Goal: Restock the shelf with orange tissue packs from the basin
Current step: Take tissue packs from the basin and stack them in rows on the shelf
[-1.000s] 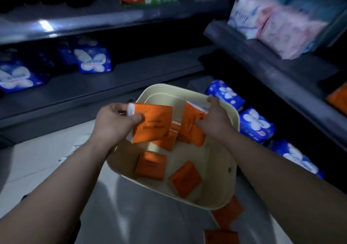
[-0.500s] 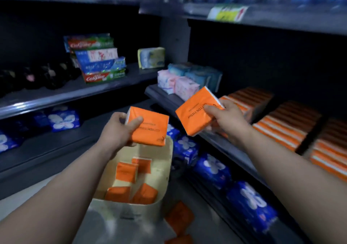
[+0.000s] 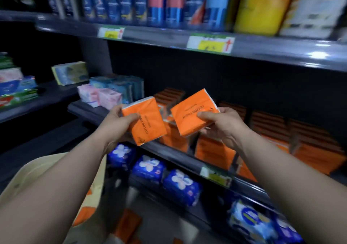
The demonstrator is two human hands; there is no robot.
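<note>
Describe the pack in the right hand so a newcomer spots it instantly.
Find the middle shelf stocked with orange stacks. In front of it two hands hold orange packs. The right hand grips the right pack, the higher one, its "COTTON TISSUE" print upside down.

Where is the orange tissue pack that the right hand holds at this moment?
In the head view the orange tissue pack is right of centre, pinched in the right hand, in front of the orange stacks on the shelf.

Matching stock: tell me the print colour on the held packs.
Black lettering on orange tissue packs, clearest in the head view.
</note>
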